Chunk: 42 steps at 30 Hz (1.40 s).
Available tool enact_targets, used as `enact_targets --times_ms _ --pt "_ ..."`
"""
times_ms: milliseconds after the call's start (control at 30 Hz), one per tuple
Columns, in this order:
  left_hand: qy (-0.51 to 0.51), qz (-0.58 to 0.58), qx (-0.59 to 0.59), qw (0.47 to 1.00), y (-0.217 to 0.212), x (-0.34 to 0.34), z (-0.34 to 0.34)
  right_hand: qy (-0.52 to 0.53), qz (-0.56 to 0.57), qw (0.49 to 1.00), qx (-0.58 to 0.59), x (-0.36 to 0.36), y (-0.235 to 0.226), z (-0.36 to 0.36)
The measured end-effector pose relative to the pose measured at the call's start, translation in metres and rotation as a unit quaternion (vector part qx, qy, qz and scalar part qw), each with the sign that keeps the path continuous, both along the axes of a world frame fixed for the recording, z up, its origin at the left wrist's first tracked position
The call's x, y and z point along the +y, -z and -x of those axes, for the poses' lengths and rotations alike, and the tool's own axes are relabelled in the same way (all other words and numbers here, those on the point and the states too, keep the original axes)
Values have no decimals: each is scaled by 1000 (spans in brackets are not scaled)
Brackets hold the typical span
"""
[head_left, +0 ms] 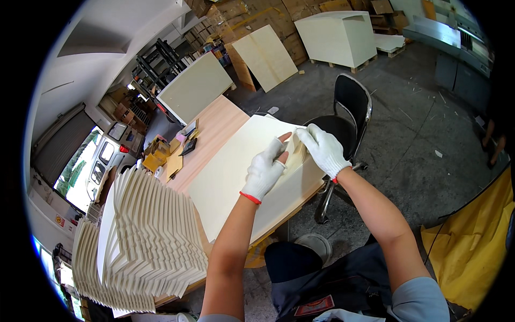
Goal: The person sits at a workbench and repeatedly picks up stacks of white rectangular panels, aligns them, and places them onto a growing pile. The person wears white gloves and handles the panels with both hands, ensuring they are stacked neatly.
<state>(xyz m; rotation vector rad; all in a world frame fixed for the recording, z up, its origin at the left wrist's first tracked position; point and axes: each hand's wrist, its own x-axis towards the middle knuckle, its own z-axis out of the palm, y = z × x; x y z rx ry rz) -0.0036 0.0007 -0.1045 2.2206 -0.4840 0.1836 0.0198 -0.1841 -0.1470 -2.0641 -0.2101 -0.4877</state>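
Observation:
A thick stack of large cream paper sheets [236,161] lies on the table in front of me. My right hand [323,146], in a white knit glove with a red cuff, is closed on the sheets' far right corner, and several edges there are lifted and curled. Just left of that corner is my left hand [264,167], gloved too, with bare thumb and forefinger stretched out and apart. It rests at the top sheets beside the bent edges. Part of the corner is hidden behind my right fingers.
Fanned stacks of cream sheets [153,231] stand at the left. On the wood-grain table [217,121] lie a black calculator [188,146] and cardboard pieces [174,162]. A black chair [351,115] stands beyond my right hand; yellow cloth [466,244] is at the right.

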Motion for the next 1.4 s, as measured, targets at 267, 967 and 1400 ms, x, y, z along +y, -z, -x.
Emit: enact_targets --times_ms 267,967,1400 --pt "-37 -162 -5 986 -7 -7 5 19 2 1000 -18 4 7 -5" --pt "-24 -193 -40 980 -8 -8 10 15 -23 1000 6 3 6 -3" --pt "-35 -161 -71 984 -7 -11 11 -35 265 958 -99 -40 7 1"
